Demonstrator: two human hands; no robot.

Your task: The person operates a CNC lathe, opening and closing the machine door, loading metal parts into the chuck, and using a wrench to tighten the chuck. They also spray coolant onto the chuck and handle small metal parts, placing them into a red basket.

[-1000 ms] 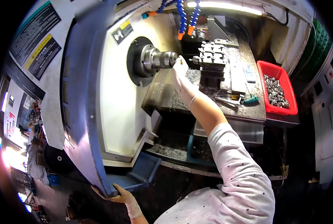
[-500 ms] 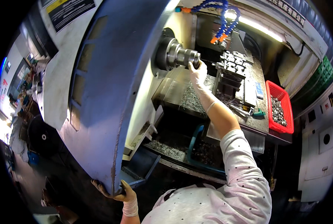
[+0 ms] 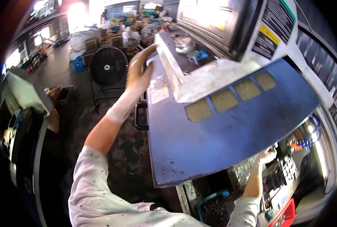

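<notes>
My left hand (image 3: 139, 72), in a pale glove, reaches to the far left corner of the blue machine cover (image 3: 214, 140). Its thumb and fingers are apart in a curve beside the white panel edge, and the fingertips are partly hidden there. My right hand (image 3: 267, 155), also gloved, is inside the lathe past the cover's lower right edge. Its fingers are closed at a small shiny metal part (image 3: 275, 145), of which only a bit shows. The cover hides the chuck. To the right of that hand stands the tool block (image 3: 288, 168).
A red basket (image 3: 288, 215) sits at the lower right, near a teal-rimmed bin (image 3: 199, 212) of metal pieces. Blue coolant hoses (image 3: 315, 130) with orange nozzles hang at the right. A black round fan (image 3: 108, 67) stands left, with piled sacks (image 3: 128, 37) behind.
The view has swung left. My left hand has left the cover's lower edge and moved up to its far left corner. My right hand stays inside the lathe near the chuck.
</notes>
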